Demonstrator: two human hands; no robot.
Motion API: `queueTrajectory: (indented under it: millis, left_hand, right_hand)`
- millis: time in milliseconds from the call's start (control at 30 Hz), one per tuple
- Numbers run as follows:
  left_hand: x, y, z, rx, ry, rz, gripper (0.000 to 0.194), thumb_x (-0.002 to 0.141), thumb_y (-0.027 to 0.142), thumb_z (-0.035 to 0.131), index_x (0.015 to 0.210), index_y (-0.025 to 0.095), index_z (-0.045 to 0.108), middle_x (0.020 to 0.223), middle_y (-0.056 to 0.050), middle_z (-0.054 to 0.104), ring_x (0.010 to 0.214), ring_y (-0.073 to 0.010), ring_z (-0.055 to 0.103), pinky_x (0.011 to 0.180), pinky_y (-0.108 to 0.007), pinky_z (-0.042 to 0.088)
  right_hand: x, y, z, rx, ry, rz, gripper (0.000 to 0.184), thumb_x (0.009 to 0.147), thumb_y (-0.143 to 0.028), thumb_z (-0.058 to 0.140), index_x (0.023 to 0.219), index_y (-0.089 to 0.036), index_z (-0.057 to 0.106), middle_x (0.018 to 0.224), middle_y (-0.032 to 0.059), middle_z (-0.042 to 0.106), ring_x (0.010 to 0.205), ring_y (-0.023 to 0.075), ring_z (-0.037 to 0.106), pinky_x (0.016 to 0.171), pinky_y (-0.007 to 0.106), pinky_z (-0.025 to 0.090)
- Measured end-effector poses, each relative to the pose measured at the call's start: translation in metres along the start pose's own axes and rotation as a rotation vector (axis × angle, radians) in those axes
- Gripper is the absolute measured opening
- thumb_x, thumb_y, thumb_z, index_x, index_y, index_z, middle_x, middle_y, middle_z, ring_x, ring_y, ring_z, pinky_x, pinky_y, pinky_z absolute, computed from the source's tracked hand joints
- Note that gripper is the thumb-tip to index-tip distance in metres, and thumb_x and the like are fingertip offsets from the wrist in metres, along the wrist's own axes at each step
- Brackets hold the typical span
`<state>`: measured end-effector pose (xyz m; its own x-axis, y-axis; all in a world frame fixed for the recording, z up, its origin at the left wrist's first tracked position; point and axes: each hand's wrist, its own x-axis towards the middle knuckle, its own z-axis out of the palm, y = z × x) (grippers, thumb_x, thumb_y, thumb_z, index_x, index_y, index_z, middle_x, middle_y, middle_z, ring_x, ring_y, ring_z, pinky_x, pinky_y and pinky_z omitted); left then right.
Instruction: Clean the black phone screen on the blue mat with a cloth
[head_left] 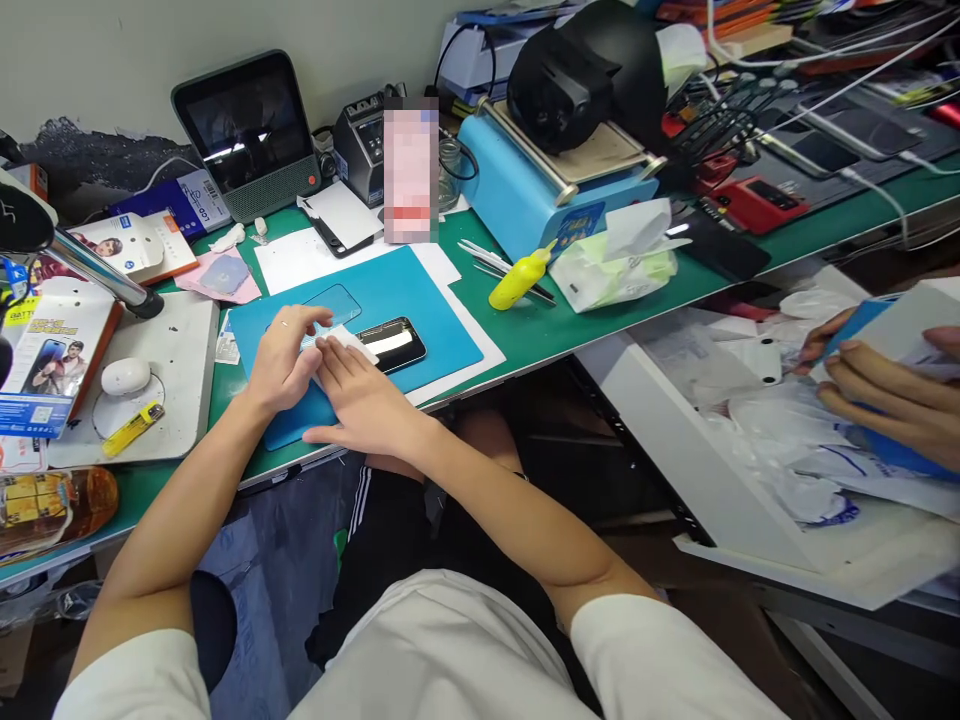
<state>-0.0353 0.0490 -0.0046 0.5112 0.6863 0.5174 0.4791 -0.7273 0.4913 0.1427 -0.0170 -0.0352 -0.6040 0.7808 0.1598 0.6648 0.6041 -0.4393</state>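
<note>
A dark-screened phone (396, 343) lies on a blue mat (450, 335), its left end hidden by my hands. My left hand (283, 358) is curled round that hidden end, thumb on the near side and fingers on the far side. Over the phone's screen, my right hand (367, 395) presses a white wipe (354, 342) with its fingers laid together and the thumb apart. Just beyond my left hand, a clear glass sheet with a dark outline (335, 300) rests on the mat.
A yellow squeeze bottle (519, 280), tweezers (480, 258) and a tissue pack (615, 268) lie right of the mat. Behind stand a smart display (244, 130) and a blue machine (517, 190). At right, another person's hand (885, 395) is over an open drawer (720, 500).
</note>
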Motion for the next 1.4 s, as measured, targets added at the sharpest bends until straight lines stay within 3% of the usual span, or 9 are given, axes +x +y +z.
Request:
queueTrajectory:
  millis: [133, 233, 467, 633, 867, 1067, 1200, 1300, 1400]
  left_hand:
    - [0.0, -0.002, 0.001, -0.031, -0.045, -0.028, 0.076, 0.11, 0.077, 0.019, 0.128, 0.02, 0.066, 0.116, -0.014, 0.077, 0.098, -0.0271, 0.067, 0.093, -0.046, 0.054]
    - [0.0, -0.002, 0.0, -0.026, -0.083, -0.049, 0.076, 0.11, 0.076, 0.019, 0.127, 0.02, 0.068, 0.115, -0.013, 0.077, 0.099, -0.0273, 0.067, 0.095, -0.046, 0.053]
    - [0.001, -0.001, 0.003, 0.011, -0.056, -0.109, 0.078, 0.11, 0.077, 0.017, 0.127, 0.021, 0.069, 0.116, -0.013, 0.077, 0.1, -0.0271, 0.066, 0.097, -0.047, 0.052]
    - [0.004, -0.001, 0.005, -0.002, -0.033, -0.123, 0.079, 0.109, 0.079, 0.018, 0.126, 0.021, 0.069, 0.115, -0.012, 0.078, 0.1, -0.0272, 0.066, 0.097, -0.047, 0.053]
    - [0.001, -0.002, 0.005, 0.0, -0.061, -0.116, 0.077, 0.111, 0.075, 0.018, 0.126, 0.02, 0.07, 0.114, -0.013, 0.078, 0.098, -0.0268, 0.066, 0.096, -0.046, 0.053]
    - [0.004, -0.002, 0.006, 0.013, -0.125, -0.118, 0.079, 0.11, 0.076, 0.014, 0.126, 0.021, 0.069, 0.114, -0.013, 0.078, 0.101, -0.0274, 0.067, 0.098, -0.046, 0.052]
    - [0.003, -0.002, 0.003, 0.012, -0.145, -0.106, 0.077, 0.112, 0.073, 0.016, 0.127, 0.02, 0.069, 0.115, -0.013, 0.078, 0.103, -0.0277, 0.068, 0.099, -0.046, 0.051]
    - [0.002, 0.0, 0.003, 0.033, -0.174, -0.117, 0.073, 0.113, 0.069, 0.017, 0.125, 0.02, 0.07, 0.114, -0.012, 0.078, 0.104, -0.028, 0.067, 0.1, -0.046, 0.05]
    - [0.003, 0.002, 0.006, 0.057, -0.225, -0.114, 0.067, 0.114, 0.065, 0.02, 0.122, 0.021, 0.07, 0.114, -0.012, 0.078, 0.103, -0.0288, 0.065, 0.1, -0.047, 0.05]
  right_hand:
    - [-0.01, -0.003, -0.001, 0.012, -0.022, -0.074, 0.113, 0.099, -0.077, 0.061, 0.171, 0.005, 0.031, 0.18, 0.0332, 0.027, 0.172, 0.0429, 0.02, 0.142, 0.06, 0.019]
    - [-0.025, 0.016, -0.012, 0.015, -0.065, -0.104, 0.104, 0.104, -0.074, 0.054, 0.174, -0.001, 0.03, 0.182, 0.0292, 0.024, 0.173, 0.0394, 0.018, 0.142, 0.06, 0.02]
    - [-0.047, 0.066, -0.041, -0.013, -0.08, 0.093, 0.107, 0.106, -0.082, 0.033, 0.175, -0.001, 0.026, 0.183, 0.0285, 0.018, 0.174, 0.0392, 0.015, 0.139, 0.065, 0.023]
    - [-0.029, 0.051, -0.038, -0.07, -0.103, 0.129, 0.116, 0.103, -0.083, 0.044, 0.171, 0.009, 0.028, 0.182, 0.0341, 0.015, 0.174, 0.0424, 0.011, 0.141, 0.061, 0.018]
    - [-0.031, 0.022, -0.026, -0.065, -0.093, -0.106, 0.114, 0.101, -0.081, 0.052, 0.171, 0.007, 0.031, 0.18, 0.0334, 0.025, 0.173, 0.0424, 0.019, 0.142, 0.06, 0.019]
    - [-0.013, 0.014, -0.02, 0.023, -0.086, -0.148, 0.105, 0.104, -0.074, 0.053, 0.173, 0.001, 0.03, 0.182, 0.0278, 0.026, 0.174, 0.0378, 0.017, 0.143, 0.06, 0.019]
    - [-0.017, 0.023, -0.021, 0.037, -0.086, -0.12, 0.094, 0.109, -0.07, 0.047, 0.174, -0.003, 0.033, 0.181, 0.0259, 0.03, 0.173, 0.0368, 0.022, 0.142, 0.06, 0.022]
    - [-0.041, 0.044, -0.031, -0.017, -0.083, -0.048, 0.09, 0.111, -0.066, 0.042, 0.172, 0.0, 0.036, 0.181, 0.0271, 0.03, 0.172, 0.0388, 0.026, 0.14, 0.06, 0.027]
    - [-0.071, 0.065, -0.045, -0.073, -0.039, 0.044, 0.082, 0.113, -0.063, 0.04, 0.173, -0.008, 0.037, 0.18, 0.0232, 0.035, 0.169, 0.0381, 0.033, 0.136, 0.063, 0.035]
